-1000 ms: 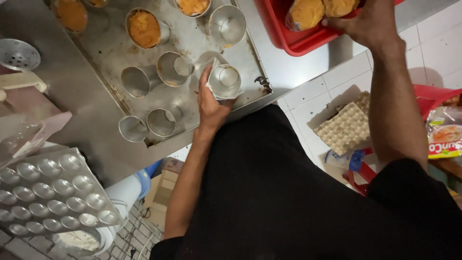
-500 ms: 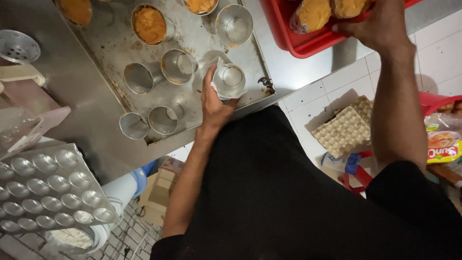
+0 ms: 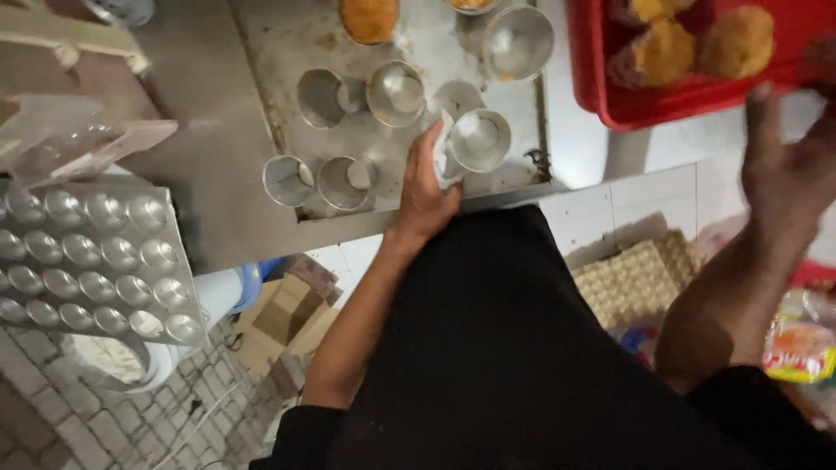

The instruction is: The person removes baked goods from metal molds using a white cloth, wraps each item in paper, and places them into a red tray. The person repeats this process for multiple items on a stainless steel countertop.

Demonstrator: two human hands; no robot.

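Note:
My left hand [image 3: 427, 187] grips an empty round metal cup mould [image 3: 477, 139] at the near edge of a flat metal baking tray [image 3: 287, 35]. Several more empty cup moulds [image 3: 396, 91] stand on the tray to its left and beyond it. At the far edge, one mould holds an orange-brown cake [image 3: 368, 17]. My right hand [image 3: 788, 165] hovers empty with fingers apart, just below the near edge of a red plastic basket [image 3: 610, 96]. The basket holds golden-brown cakes [image 3: 736, 39].
A metal pan of many small round cups [image 3: 87, 261] juts out at the left. Below the counter edge are a white bucket [image 3: 131, 361], cardboard boxes [image 3: 279, 318], a paper egg tray [image 3: 636, 278] and a snack packet [image 3: 797, 348]. My dark shirt fills the lower middle.
My right hand has come out of the red basket, off the cakes, and now hangs empty below it. My left hand stays on the same cup mould. The view has shifted.

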